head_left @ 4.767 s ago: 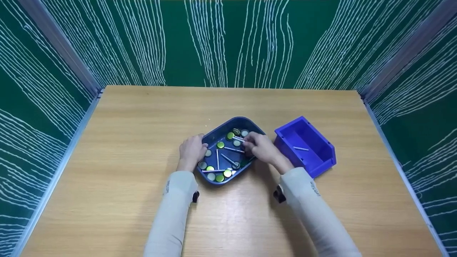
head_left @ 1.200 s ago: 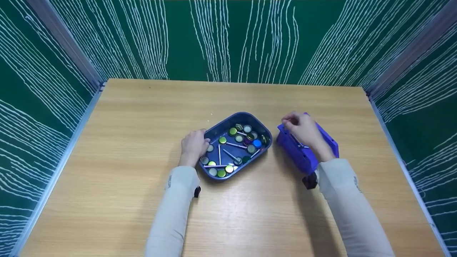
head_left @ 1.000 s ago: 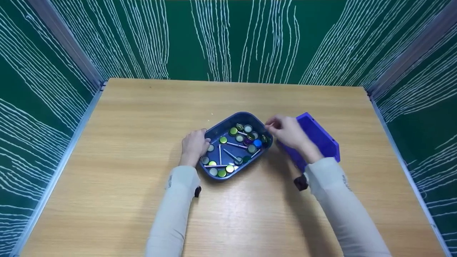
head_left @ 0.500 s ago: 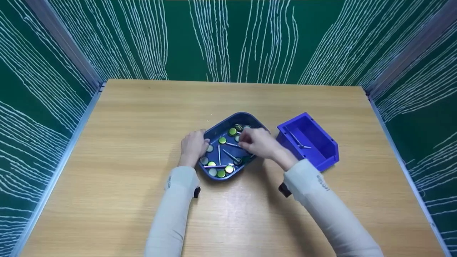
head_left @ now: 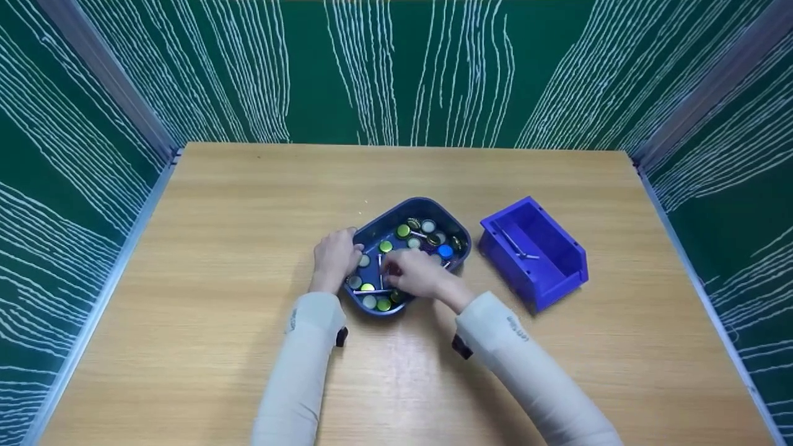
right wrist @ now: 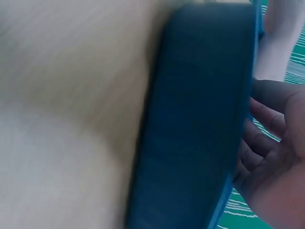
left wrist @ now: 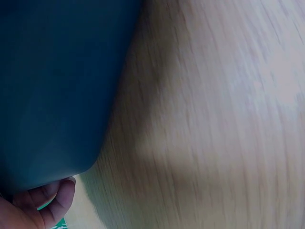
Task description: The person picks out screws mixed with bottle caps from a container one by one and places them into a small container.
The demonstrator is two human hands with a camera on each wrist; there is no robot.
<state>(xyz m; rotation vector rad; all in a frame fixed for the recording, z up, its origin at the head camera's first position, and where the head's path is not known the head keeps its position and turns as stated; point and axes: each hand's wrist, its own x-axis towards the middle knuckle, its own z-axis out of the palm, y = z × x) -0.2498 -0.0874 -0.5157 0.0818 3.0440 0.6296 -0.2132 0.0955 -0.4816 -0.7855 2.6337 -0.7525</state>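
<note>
Transferring metal fasteners (head_left: 372,292) seems in hand: in the head view, the right hand (head_left: 418,272) is placed in the central navy tray (head_left: 396,218), two fasteners lying in the blue bin (head_left: 511,272), right. Left wrist view: the tray is gripped by the left hand (left wrist: 31,214). Right wrist view: the hold of the bent fingers (right wrist: 259,138) cannot be told; a pinch and lift seem needed.

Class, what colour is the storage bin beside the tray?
Violet-blue; the storage bin shows best in the head view.

White-streaked green walls (head_left: 412,68), grey corner posts (head_left: 110,74), glossy wooden tabletop (head_left: 248,204)
</note>
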